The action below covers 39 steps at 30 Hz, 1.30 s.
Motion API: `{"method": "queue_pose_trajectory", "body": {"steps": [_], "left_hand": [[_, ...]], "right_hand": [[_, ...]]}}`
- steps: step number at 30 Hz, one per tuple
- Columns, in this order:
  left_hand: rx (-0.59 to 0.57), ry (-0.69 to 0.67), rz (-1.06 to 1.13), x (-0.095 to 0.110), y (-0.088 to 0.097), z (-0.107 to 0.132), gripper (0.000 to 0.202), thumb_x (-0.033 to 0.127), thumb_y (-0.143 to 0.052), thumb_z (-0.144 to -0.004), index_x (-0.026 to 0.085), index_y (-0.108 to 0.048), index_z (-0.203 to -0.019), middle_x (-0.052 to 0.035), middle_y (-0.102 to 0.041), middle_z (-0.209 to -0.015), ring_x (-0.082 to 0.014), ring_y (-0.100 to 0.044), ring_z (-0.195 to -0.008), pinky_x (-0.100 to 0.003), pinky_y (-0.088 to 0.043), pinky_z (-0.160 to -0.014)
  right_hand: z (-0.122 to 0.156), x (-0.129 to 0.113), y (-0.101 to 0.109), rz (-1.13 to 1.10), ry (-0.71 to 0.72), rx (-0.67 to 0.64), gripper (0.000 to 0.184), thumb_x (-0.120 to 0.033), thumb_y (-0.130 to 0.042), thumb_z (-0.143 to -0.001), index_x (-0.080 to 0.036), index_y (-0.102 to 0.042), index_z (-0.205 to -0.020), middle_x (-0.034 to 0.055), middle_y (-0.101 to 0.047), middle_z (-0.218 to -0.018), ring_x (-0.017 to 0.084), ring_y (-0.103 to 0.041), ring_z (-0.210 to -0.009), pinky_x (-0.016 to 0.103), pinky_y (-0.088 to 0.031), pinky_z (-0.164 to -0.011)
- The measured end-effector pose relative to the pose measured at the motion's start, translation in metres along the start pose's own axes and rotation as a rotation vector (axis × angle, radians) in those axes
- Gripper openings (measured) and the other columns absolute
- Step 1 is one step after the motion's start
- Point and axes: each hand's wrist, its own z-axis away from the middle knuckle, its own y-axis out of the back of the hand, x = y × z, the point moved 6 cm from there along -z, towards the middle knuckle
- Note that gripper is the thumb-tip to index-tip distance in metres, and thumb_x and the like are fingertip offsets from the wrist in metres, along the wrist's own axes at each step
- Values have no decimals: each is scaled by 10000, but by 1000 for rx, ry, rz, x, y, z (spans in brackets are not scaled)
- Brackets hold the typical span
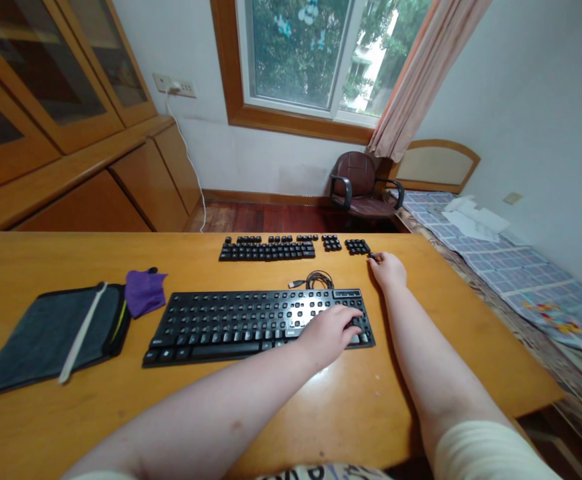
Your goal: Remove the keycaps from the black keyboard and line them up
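A black computer keyboard (pixel 211 320) lies flat on the desk. Its upper rows show bare key posts, while the space bar and several bottom-row keycaps are in place. My left hand (pixel 325 335) rests over the number pad at its right end, thumb and index finger curled around a key there. Beyond the keyboard, several loose black keycaps (pixel 267 251) lie in keyboard-like groups, with a number-pad group (pixel 357 247) on the right. At that group's front right corner, my right hand (pixel 387 270) pinches a small black keycap (pixel 372 256), partly hidden by the fingertips.
A coiled USB cable (pixel 319 279) sits behind the keyboard. To the left are a grey zip pouch (pixel 45 333), a pale flat stick (pixel 83 333) on it and a purple cloth (pixel 145 293). Past the wooden desk (pixel 281 427) stand a brown chair (pixel 358 180) and a bed (pixel 501 267).
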Motion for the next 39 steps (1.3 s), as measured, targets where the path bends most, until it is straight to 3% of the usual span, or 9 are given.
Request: {"method": "queue_pose_trajectory", "body": {"steps": [6,10,12,14,17,21,29,34,39], "left_hand": [[5,3,33,0,1,-1,280,220,-578,-810,224,-601,-1089,-42,-648,-1056,-189,-578,-1001,-334,-446,-916],[96,83,150,-7,8,-3,272,173,-612,-768,231,-627,-1034,-29,-661,-1012,-178,-599,-931,-334,-468,-879],[176,142,270,-13,11,-4,293,163,-649,-731,218,-623,-1017,-29,-662,-979,-166,-608,-874,-325,-487,-840],[251,208,396,-20,13,-5,351,152,-701,-675,194,-607,-1010,-34,-657,-922,-154,-611,-814,-306,-507,-782],[315,283,508,-27,13,-6,438,138,-759,-596,165,-578,-995,-24,-632,-834,-136,-603,-742,-279,-515,-710],[314,294,579,-25,16,-6,430,108,-757,-592,164,-565,-973,-19,-632,-834,-122,-613,-732,-278,-512,-721],[328,275,682,-25,14,-5,451,84,-763,-569,157,-564,-966,-16,-631,-806,-128,-621,-743,-285,-526,-732],[365,258,738,-27,13,-6,350,46,-620,-705,148,-552,-1033,-61,-635,-918,-120,-624,-809,-304,-524,-803],[403,263,753,-30,16,-6,281,74,-579,-742,143,-554,-1013,-69,-644,-908,-142,-632,-847,-318,-523,-805]], "right_hand": [[3,-3,9,-56,19,60,337,-425,-500,-800,-161,-659,-936,118,-636,-960,230,-565,-879,307,-413,-733],[17,-18,40,-308,187,123,333,-414,-514,-805,-146,-664,-935,116,-640,-947,218,-563,-843,315,-423,-749],[29,-31,58,-510,305,-14,336,-446,-563,-773,-159,-675,-909,80,-654,-855,182,-562,-715,297,-434,-667],[47,-49,76,-659,443,-261,333,-473,-636,-710,-166,-694,-825,63,-663,-807,165,-558,-657,290,-435,-622],[81,-78,97,-721,684,-612,285,-426,-715,-646,-181,-714,-791,64,-677,-842,189,-602,-788,308,-460,-742],[106,-100,100,-663,809,-806,278,-376,-707,-670,-220,-720,-899,43,-679,-916,176,-616,-866,289,-462,-811],[110,-111,90,-651,882,-778,176,-330,-693,-701,-222,-731,-833,33,-691,-862,168,-632,-837,284,-475,-816],[107,-110,94,-634,885,-663,148,-310,-674,-723,-211,-726,-820,41,-693,-843,162,-639,-805,274,-484,-787],[108,-111,93,-536,902,-591,167,-305,-667,-737,-222,-723,-870,41,-703,-864,174,-640,-813,281,-479,-782]]}}
